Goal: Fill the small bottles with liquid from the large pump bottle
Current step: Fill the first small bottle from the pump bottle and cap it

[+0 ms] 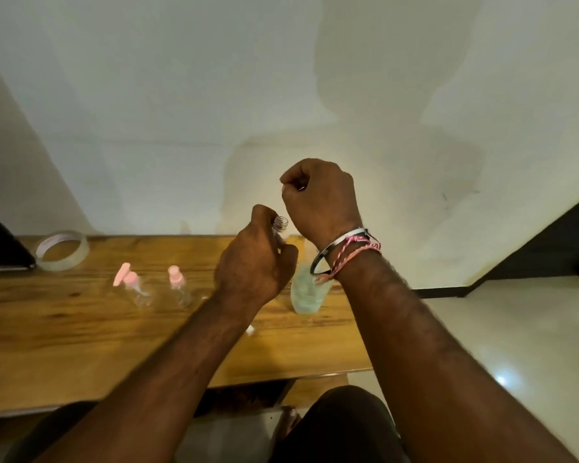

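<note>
Clear plastic shows at the top of our left hand: we grip a small bottle there, fingers curled round its body, its threaded neck open and uncapped, held up above the wooden table. Our right hand is raised just above it, fingers closed in a fist; something small seems pinched in it, perhaps the cap, but we cannot tell what.

The risk, as we judge it, is a spill: the neck is narrow and the bottle hangs in the air, so a tilt or a poorly aimed pour would send liquid over our fingers and the wood. The large bottle of pale green liquid stands on the table right under our right wrist, half hidden by it and easy to knock as that arm comes down.

To the left, two more small bottles with pink tops stand near each other, seemingly unfilled. A tape roll lies at the far left, well apart.
</note>
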`<state>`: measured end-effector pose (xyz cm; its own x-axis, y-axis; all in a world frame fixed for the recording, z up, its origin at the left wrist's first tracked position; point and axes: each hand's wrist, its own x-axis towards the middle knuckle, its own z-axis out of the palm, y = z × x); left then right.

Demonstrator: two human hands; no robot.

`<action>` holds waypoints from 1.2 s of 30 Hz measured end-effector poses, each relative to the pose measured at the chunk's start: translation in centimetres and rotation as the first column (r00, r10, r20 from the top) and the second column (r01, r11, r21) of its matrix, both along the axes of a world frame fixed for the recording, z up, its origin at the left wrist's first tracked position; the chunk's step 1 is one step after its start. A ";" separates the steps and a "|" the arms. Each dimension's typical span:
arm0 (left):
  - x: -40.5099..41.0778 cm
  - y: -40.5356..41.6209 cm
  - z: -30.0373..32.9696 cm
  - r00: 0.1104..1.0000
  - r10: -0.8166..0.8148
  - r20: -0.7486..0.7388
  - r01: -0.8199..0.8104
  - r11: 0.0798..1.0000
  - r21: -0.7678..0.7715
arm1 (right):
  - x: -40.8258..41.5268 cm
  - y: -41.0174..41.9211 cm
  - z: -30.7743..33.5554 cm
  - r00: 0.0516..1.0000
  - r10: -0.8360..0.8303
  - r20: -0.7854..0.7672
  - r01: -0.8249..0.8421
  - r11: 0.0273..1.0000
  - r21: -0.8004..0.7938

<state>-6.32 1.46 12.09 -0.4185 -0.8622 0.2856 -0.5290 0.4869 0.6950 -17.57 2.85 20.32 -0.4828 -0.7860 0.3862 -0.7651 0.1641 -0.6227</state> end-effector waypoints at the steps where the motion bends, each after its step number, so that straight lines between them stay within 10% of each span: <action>1: -0.5 -0.2 0.2 1.000 -0.020 0.000 0.020 1.000 -0.003 | -0.8 -0.2 0.3 1.000 -0.007 -0.020 0.007 1.000 0.018; 15: -3.5 -1.0 -0.4 0.999 0.033 0.026 -0.033 0.999 0.029 | -6.4 -1.4 -4.3 0.931 -0.170 0.323 -0.030 0.846 0.532; 24: -3.1 -1.3 -0.9 0.986 -0.032 0.161 0.031 0.999 0.011 | -6.0 -0.8 -4.1 0.675 -0.157 0.721 -0.095 0.950 0.296; 36: -3.3 -2.1 -0.6 0.989 -0.067 0.134 0.075 0.996 -0.054 | -5.3 -1.6 -3.9 0.999 0.024 0.043 -0.044 0.813 0.580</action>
<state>-9.60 -0.62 11.49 -0.5153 -0.8124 0.2730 -0.5769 0.5644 0.5904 -22.84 1.22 16.39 -0.4558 -0.8751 -0.1626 -0.7582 0.4774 -0.4441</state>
